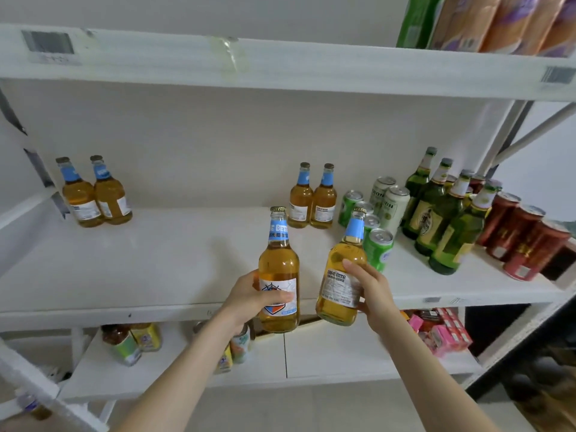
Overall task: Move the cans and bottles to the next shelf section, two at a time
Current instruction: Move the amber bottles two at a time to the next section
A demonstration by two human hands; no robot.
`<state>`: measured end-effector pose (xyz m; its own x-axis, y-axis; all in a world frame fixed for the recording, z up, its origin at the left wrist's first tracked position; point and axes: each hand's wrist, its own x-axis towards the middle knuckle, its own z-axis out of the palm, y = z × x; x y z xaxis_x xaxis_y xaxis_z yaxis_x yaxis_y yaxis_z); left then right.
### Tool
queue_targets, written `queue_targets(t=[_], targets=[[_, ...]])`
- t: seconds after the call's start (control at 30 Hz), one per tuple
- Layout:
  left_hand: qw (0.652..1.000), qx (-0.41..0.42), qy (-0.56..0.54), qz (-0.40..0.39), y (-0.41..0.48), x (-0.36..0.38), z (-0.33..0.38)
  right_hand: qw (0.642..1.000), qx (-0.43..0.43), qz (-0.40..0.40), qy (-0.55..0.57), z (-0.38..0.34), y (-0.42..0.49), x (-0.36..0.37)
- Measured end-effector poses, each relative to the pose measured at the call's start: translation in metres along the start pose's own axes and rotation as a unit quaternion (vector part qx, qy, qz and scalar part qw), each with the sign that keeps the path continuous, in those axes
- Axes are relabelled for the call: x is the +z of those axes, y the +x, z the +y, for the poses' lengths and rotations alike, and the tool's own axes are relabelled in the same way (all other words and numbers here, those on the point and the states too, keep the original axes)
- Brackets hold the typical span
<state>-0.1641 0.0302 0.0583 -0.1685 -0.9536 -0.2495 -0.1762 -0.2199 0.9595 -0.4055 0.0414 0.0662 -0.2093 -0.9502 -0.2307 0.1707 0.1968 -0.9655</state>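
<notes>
Head view: left hand (249, 299), right hand (371, 291) each clasping amber bottle (278, 269), green cans (375, 244) beside.

"BEER" on left bottle (278, 269), "BEER" on right bottle (342, 275)

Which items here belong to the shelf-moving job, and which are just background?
Job: amber glass beer bottles held in left hand and right hand; green cans; green glass bottles; red cans.
Background: pink boxes below; orange packs above.
</notes>
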Motion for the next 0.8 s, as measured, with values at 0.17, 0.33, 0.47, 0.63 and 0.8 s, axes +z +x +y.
queue_targets(t=[0.17,0.33,0.47,0.63,0.8], targets=[[1.0,0.002,0.005,-0.001,0.062,0.012,0.014,1.0,-0.02,-0.005,0.007,-0.009,0.055,-0.009],[0.999,0.022,0.02,0.018,0.128,0.01,0.027,0.998,-0.053,0.001,0.028,-0.017,0.117,0.0],[0.998,0.037,0.029,0.034,0.172,0.009,0.032,0.996,-0.082,-0.007,0.038,-0.016,0.158,0.01],[0.996,0.047,0.042,0.058,0.213,0.01,0.027,0.993,-0.107,0.009,0.04,-0.006,0.196,0.019],[0.996,0.042,0.043,0.071,0.244,0.014,0.016,0.99,-0.138,0.026,0.009,0.005,0.218,0.025]])
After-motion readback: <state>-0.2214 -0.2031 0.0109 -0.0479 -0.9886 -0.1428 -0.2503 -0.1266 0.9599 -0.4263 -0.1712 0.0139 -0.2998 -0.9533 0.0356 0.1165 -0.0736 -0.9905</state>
